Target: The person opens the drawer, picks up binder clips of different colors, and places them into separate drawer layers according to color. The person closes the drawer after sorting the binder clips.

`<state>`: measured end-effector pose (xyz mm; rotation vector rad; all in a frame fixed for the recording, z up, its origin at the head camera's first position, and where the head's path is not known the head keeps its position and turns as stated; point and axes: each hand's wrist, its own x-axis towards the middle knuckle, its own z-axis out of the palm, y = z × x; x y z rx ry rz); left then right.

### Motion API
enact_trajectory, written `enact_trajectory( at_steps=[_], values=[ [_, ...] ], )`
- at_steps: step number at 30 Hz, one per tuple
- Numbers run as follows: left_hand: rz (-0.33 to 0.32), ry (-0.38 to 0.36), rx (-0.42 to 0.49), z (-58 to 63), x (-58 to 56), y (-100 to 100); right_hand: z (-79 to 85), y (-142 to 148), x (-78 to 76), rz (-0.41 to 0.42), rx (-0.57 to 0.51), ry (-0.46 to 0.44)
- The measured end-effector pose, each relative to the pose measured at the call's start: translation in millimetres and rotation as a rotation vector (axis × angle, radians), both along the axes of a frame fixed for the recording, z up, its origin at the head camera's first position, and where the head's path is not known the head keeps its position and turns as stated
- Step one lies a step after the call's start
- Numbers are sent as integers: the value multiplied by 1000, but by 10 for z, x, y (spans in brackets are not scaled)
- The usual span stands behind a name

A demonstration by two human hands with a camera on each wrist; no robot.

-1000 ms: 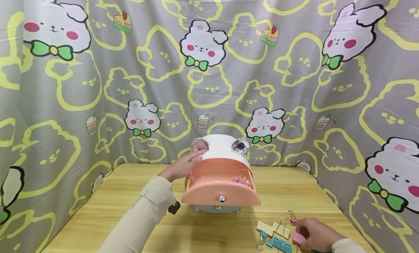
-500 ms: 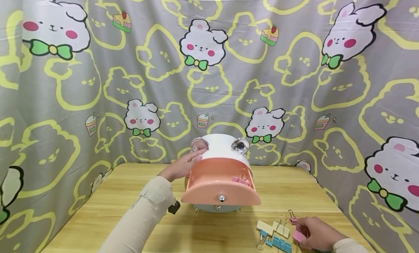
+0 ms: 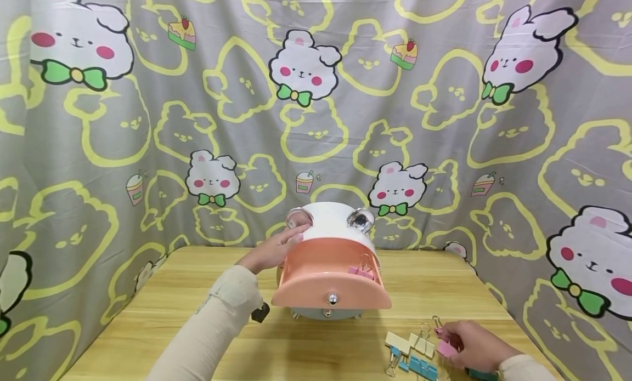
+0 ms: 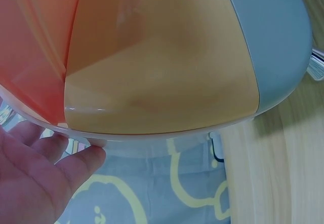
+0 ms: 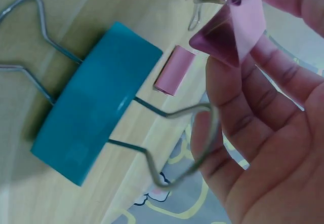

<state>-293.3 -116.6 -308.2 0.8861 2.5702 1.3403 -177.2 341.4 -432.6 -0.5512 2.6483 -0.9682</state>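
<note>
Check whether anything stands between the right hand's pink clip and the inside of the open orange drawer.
Yes: the orange drawer has a front panel between its inside and the pink clip. Cream clips lie low on the table nearby. Above these, nothing visible blocks it.

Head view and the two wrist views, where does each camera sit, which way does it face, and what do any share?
Head: worn on the head, facing forward and down at the drawer unit and table; left hand, right hand and sleeves show.
Left wrist: worn there, facing the drawer unit close up; part of the left hand shows.
Right wrist: worn there, facing a large teal clip; the right hand shows, pinching a pink clip.
Shared: head and right wrist both show that pink clip.
</note>
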Motion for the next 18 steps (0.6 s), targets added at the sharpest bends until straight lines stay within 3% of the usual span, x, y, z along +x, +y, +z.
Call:
enact_trajectory(
  at_steps=[12,18],
  values=[
    [2,37,-14,-4,-19,-7,110,-48,-28,65,-28,77],
    [-8,46,-19,-4,-36,-1,169,-128,-59,53,-9,106]
  ],
)
